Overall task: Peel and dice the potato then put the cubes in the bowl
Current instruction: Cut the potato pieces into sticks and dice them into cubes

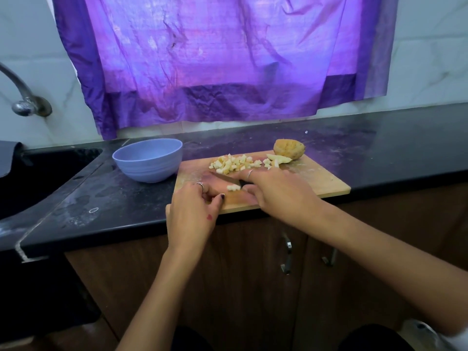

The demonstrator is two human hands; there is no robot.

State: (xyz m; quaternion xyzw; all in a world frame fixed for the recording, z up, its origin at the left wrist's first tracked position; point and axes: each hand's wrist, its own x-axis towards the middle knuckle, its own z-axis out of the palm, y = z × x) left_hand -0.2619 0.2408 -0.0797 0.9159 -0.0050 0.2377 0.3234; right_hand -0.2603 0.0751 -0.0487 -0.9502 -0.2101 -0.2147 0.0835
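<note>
Head view shows the right hand lying over the knife, its fingers curled about the handle, the blade running out toward 10 o'clock across the board. Just at 6 o'clock of the blade sits a small strip of cut potato, and the left hand is at 8 o'clock of that strip, fingers curled and tips down on the board; whether they pinch a piece I cannot tell. The main pile of cubes lies at 12 o'clock of the blade, and the uncut potato sits at the board's far edge, at 1 o'clock. The bowl stands on the worktop touching the board's left edge, nearer the left hand. The strip is probably the next thing to be cut or gathered.
</note>
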